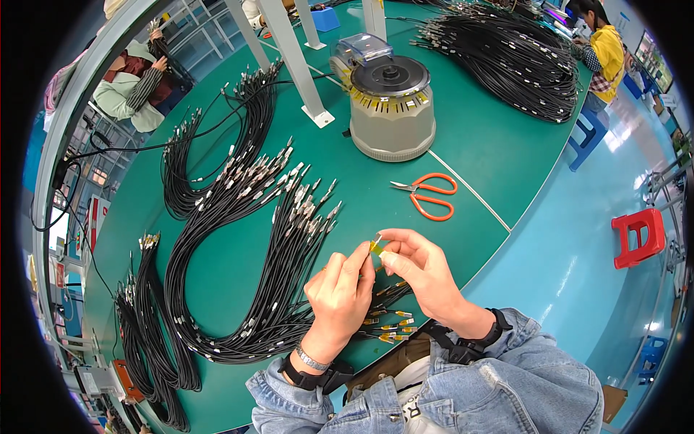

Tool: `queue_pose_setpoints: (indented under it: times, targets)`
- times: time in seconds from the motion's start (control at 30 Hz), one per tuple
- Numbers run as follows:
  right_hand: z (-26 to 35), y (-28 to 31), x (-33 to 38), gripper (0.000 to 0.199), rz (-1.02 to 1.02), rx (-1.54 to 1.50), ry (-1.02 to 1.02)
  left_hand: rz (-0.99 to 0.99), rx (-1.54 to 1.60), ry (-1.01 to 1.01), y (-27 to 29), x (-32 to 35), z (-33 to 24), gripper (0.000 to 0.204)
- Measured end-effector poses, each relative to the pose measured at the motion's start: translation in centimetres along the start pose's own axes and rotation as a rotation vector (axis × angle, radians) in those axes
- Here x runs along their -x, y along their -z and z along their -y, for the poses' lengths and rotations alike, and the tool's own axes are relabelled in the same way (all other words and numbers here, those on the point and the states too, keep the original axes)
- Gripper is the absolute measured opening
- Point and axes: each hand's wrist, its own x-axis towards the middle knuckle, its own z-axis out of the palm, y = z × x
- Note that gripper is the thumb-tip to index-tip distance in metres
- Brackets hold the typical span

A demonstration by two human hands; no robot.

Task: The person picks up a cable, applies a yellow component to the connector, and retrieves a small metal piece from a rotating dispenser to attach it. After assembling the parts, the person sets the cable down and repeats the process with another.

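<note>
Yellow tape on the plug (375, 247), pinched by left hand (340, 289) and right hand (423, 271). Few taped cables (387, 329) below; untaped bundles (289, 239) left.

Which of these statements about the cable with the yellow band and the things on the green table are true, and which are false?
1. Both hands pinch one cable end wrapped in a yellow band. True.
2. The orange-handled scissors are in the right hand. False: they lie on the green table, untouched.
3. The round grey machine with a black disc top stands beyond the scissors. True.
4. The left hand rests flat on the table. False: it is raised, and its fingertips hold the cable end.
</note>
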Motion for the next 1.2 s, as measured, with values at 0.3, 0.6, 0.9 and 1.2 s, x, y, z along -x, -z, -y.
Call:
queue_pose_setpoints:
  times: [0.3,0.6,0.9,1.2]
  targets:
    - [-0.7,0.4,-0.4,0.013,0.042,0.039,0.034,0.011,0.000,0.002,0.2,-0.1,-0.2,0.026]
    - [-1.1,0.7,-0.6,0.011,0.046,0.103,0.100,0.058,0.261,0.237,0.3,0.0,-0.5,0.007]
    - [-1.4,0.6,-0.7,0.012,0.024,0.106,0.114,0.151,0.359,0.417,0.6,-0.1,-1.0,0.007]
    - [-1.7,0.6,-0.7,0.012,0.018,0.128,0.137,0.270,0.590,0.615,0.7,0.4,-0.3,0.015]
